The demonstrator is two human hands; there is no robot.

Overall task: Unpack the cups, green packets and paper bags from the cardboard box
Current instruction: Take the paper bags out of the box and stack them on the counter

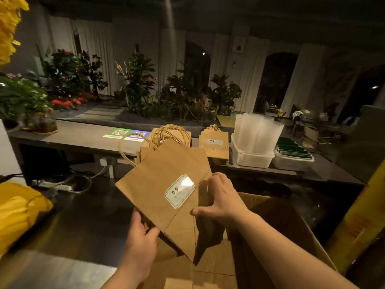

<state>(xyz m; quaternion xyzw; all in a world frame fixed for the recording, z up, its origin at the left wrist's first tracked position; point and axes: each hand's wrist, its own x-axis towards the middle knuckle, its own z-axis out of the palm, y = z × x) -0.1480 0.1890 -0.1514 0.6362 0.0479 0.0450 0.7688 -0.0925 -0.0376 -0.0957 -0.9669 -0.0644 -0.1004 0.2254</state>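
While my left hand [141, 232] and right hand [220, 200] grip the mid-frame paper bags [164, 176] by opposite edges, I should lift them level.

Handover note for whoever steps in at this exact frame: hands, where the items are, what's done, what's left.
Left hand grips the lower end of a bundle of paper bags. Right hand pinches its right edge. The bundle is held above the open cardboard box.
Done: cups stand in a white tub on the counter, with green packets in the next tub and a bag stack alongside.
Left: set this bundle on the counter. The box contents are hard to make out, so check.
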